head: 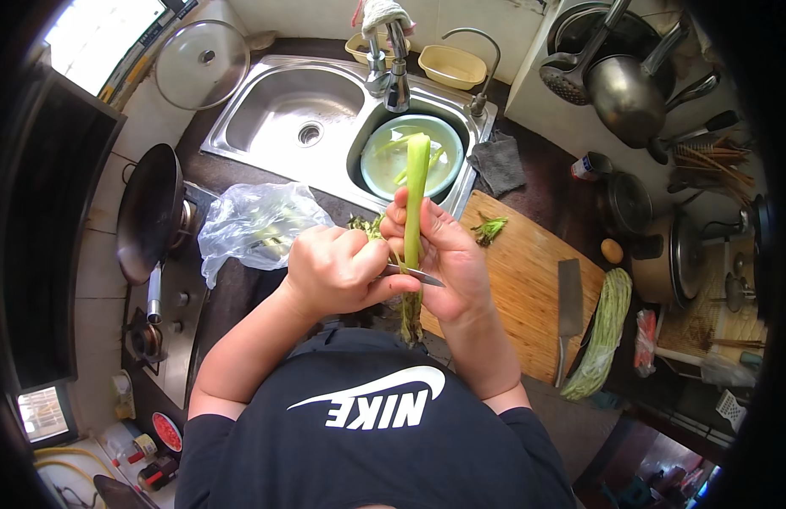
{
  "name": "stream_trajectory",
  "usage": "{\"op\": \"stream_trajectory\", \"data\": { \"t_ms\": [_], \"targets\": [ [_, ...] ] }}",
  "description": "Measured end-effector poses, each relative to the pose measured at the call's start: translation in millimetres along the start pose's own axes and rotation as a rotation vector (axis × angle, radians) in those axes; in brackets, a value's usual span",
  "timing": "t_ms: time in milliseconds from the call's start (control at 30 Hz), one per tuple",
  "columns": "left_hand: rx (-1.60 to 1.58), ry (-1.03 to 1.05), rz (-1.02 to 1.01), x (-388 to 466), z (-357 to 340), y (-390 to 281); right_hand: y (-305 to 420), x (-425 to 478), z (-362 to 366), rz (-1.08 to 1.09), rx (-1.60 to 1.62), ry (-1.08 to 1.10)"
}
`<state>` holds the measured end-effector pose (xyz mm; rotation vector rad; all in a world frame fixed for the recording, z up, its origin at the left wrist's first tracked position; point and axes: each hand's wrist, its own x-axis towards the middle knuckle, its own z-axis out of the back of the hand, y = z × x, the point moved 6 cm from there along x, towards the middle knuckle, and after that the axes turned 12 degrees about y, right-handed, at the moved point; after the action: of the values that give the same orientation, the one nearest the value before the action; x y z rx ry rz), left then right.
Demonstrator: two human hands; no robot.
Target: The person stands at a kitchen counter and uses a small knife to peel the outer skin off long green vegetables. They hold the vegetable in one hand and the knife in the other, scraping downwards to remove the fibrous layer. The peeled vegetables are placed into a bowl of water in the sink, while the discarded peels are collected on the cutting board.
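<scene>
My left hand (339, 270) grips a small knife by its handle, which the fingers hide. Its blade (426, 277) crosses the lower part of a thick pale green vegetable stalk (417, 184), with my left thumb just below the blade. My right hand (456, 261) holds that stalk upright in the picture, fingers behind it and thumb at its right side. A thin strip of peel hangs near the blade. The stalk's lower end is brown and withered. Beyond it, a light green basin (367, 167) in the right sink bowl holds water and green pieces.
A wooden cutting board (520, 286) carries a cleaver (569, 296) and leafy trimmings (490, 229). Bundled long beans (599, 337) lie beside it, near an egg (611, 251). A clear plastic bag (259, 223) lies left of my hands. A wok (152, 213) stands on the gas stove (170, 362).
</scene>
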<state>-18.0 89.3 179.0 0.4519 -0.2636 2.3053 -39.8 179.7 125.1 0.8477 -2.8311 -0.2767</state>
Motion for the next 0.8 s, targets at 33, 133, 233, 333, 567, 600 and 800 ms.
{"op": "stream_trajectory", "data": {
  "t_ms": [33,133,233,333,567,600,800],
  "targets": [
    [0.015,-0.017,-0.009,1.3,2.0,-1.7,0.6,1.0,1.0,0.007,0.022,0.027],
    [0.022,-0.035,-0.044,0.2,5.4,-4.3,1.7,3.2,4.0,0.01,0.142,0.009],
    [-0.025,-0.112,-0.11,-2.8,7.7,-9.5,4.3,6.4,11.9,0.02,0.315,0.112],
    [-0.072,-0.109,-0.17,-5.6,10.4,-18.2,23.1,10.5,24.5,0.114,0.296,0.099],
    [-0.234,-0.007,0.211,-42.5,-61.9,39.4,56.0,-0.7,39.8,0.283,-0.065,0.018],
    [-0.207,0.089,0.308,-46.1,-85.4,45.8,57.5,-3.4,40.2,0.286,-0.124,-0.002],
    [-0.117,0.622,0.593,-88.4,-204.4,77.8,60.2,-16.3,42.6,0.3,-0.377,-0.13]
  ]
}}
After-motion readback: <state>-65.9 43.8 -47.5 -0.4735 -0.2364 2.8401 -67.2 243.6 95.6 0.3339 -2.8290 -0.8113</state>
